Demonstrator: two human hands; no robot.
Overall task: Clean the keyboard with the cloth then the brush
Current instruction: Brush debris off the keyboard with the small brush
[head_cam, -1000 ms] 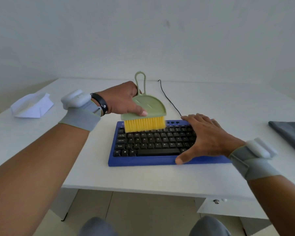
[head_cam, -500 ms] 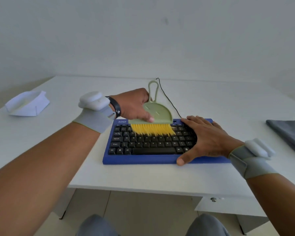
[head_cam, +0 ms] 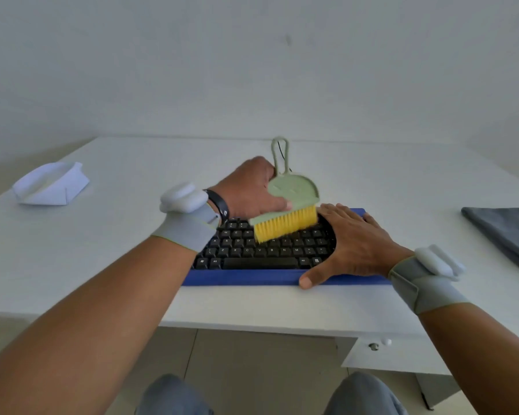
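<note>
While the left hand (head_cam: 249,190) grips the brush (head_cam: 288,205) at frame centre, its bristle row runs along the keyboard's (head_cam: 267,250) long axis over the upper key rows, with unswept rows lying nearer the person. Right hand (head_cam: 351,244) presses flat, fingers straight, on the keyboard's right end. On the table (head_cam: 372,175): one brush, one keyboard, one grey cloth (head_cam: 504,232) at right edge.

the left hand (head_cam: 249,190) grips a brush (head_cam: 288,205), thumb pressed along its near face, forearm reaching in from the near left. the right hand (head_cam: 351,241) lies flat with fingers spread on a keyboard (head_cam: 261,250), thumb at the near edge.
</note>
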